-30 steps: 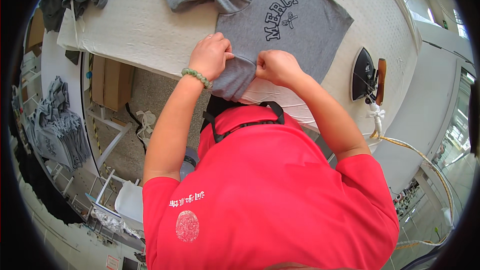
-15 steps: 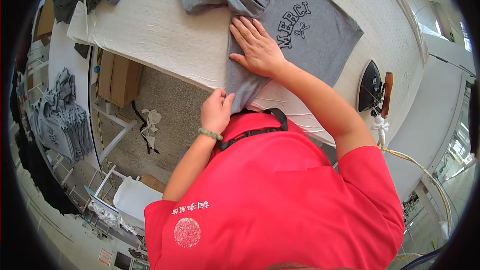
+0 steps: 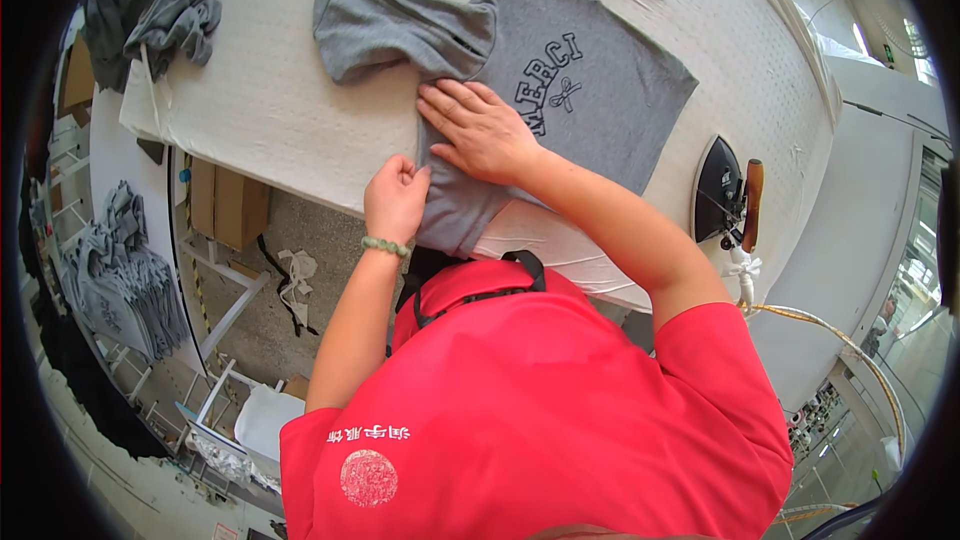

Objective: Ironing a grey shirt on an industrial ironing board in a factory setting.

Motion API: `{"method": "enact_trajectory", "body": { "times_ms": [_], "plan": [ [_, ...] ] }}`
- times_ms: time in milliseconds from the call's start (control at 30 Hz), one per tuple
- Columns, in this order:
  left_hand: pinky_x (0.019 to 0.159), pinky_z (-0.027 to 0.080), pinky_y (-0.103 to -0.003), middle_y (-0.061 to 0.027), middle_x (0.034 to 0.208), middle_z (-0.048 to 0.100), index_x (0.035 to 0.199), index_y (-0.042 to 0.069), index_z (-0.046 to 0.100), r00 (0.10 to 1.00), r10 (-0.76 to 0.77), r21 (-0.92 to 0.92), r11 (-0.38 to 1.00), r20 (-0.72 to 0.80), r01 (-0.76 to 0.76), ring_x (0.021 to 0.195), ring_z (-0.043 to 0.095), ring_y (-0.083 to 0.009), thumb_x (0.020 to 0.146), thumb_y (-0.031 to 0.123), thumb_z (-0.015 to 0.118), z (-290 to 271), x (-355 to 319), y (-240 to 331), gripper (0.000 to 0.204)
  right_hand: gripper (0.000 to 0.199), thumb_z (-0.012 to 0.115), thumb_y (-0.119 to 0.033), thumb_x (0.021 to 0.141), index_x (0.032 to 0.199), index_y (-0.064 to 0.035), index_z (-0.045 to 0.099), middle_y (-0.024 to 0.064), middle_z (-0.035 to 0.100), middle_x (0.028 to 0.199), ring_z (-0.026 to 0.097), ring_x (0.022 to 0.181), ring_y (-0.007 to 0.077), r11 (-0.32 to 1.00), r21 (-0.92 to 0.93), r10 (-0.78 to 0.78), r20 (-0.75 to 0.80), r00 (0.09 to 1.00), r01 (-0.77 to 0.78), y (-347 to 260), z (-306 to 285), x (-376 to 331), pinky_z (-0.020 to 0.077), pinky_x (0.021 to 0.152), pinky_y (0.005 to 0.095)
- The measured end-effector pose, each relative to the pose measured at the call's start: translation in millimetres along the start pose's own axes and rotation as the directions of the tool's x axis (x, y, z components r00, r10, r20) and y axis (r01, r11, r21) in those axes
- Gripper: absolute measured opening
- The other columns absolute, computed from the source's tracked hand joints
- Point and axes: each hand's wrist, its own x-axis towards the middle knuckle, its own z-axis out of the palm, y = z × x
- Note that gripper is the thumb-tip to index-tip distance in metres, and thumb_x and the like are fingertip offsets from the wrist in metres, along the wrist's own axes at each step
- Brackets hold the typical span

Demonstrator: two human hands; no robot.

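— What's the left hand [image 3: 396, 198] doing?
— Its fingers are curled, pinching the hem of the grey sweatshirt [image 3: 590, 90] at the near edge of the white table [image 3: 260, 110].
— And the right hand [image 3: 480, 130]?
— Pressed flat on the sweatshirt, fingers spread. An iron [image 3: 722, 190] stands farther right.

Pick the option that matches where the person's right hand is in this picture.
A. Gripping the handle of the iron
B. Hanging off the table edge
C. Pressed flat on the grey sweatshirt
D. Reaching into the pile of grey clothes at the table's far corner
C: the right hand lies flat, fingers spread, on the grey sweatshirt, while the left hand pinches its hem at the table edge; the iron stands untouched.
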Motion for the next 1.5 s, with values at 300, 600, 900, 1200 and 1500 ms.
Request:
{"method": "enact_trajectory", "body": {
  "times_ms": [300, 600, 900, 1200, 1500],
  "plan": [
    [0.084, 0.057, -0.043, -0.0130, 0.111, 0.070, 0.112, 0.005, 0.069, 0.497, 0.857, 0.383, 0.509, -0.140, -0.771, 0.099, 0.069, -0.0358, 0.096, 0.006, 0.065, 2.7, 94.4, 166.2, 0.017, 0.019, 0.069, -0.014, 0.093, 0.110, -0.0143, 0.076, 0.0037, 0.074, 0.114, 0.071, 0.107, 0.0265, 0.996, -0.060, 0.053, -0.183, 0.982, -0.065, 165.2, -107.7, 68.4, 0.0585, 0.089, 0.0394],
    [0.082, 0.058, -0.046, -0.0147, 0.099, 0.075, 0.097, 0.007, 0.075, 0.911, 0.379, 0.598, 0.697, 0.162, -0.396, 0.096, 0.072, -0.0360, 0.092, 0.027, 0.072, 12.0, 175.7, 206.9, 0.021, 0.011, 0.067, -0.016, 0.090, 0.098, -0.0096, 0.071, 0.0054, 0.068, 0.101, 0.068, 0.103, 0.0284, 0.970, -0.178, -0.079, 0.415, 0.906, 0.166, 231.2, -134.8, 141.0, 0.0559, 0.086, 0.0437],
    [0.076, 0.060, -0.046, -0.0155, 0.095, 0.076, 0.089, 0.005, 0.076, 0.903, 0.415, 0.848, 0.436, 0.107, -0.301, 0.090, 0.074, -0.0347, 0.087, 0.023, 0.072, 34.7, 178.9, 223.8, 0.018, 0.013, 0.065, -0.014, 0.082, 0.094, -0.0087, 0.067, 0.0086, 0.067, 0.098, 0.067, 0.103, 0.0301, 0.980, -0.182, 0.002, 0.394, 0.919, 0.077, 234.2, -123.2, 156.1, 0.0541, 0.083, 0.0462],
    [0.079, 0.060, -0.044, -0.0144, 0.126, 0.072, 0.125, 0.007, 0.069, 0.835, 0.507, 0.876, 0.279, 0.214, -0.394, 0.106, 0.073, -0.0299, 0.090, 0.013, 0.066, 27.7, 184.1, 218.9, 0.036, 0.021, 0.074, -0.028, 0.086, 0.093, -0.0090, 0.068, 0.0122, 0.072, 0.088, 0.069, 0.090, 0.0345, 0.980, -0.018, 0.188, 0.412, 0.892, -0.198, 252.3, -137.4, 150.8, 0.0525, 0.077, 0.0480],
    [0.094, 0.055, -0.038, -0.0004, 0.165, 0.044, 0.158, 0.011, 0.048, 0.468, 0.442, 0.635, -0.397, 0.765, -0.663, 0.129, 0.061, -0.0233, 0.100, 0.012, 0.052, 11.3, 207.3, 245.7, 0.058, 0.032, 0.074, -0.039, 0.088, 0.099, -0.0085, 0.069, 0.0114, 0.073, 0.103, 0.070, 0.095, 0.0352, 0.953, -0.036, 0.302, 0.251, 0.920, -0.302, 283.4, -142.9, 122.9, 0.0541, 0.080, 0.0489]
  ]
}}
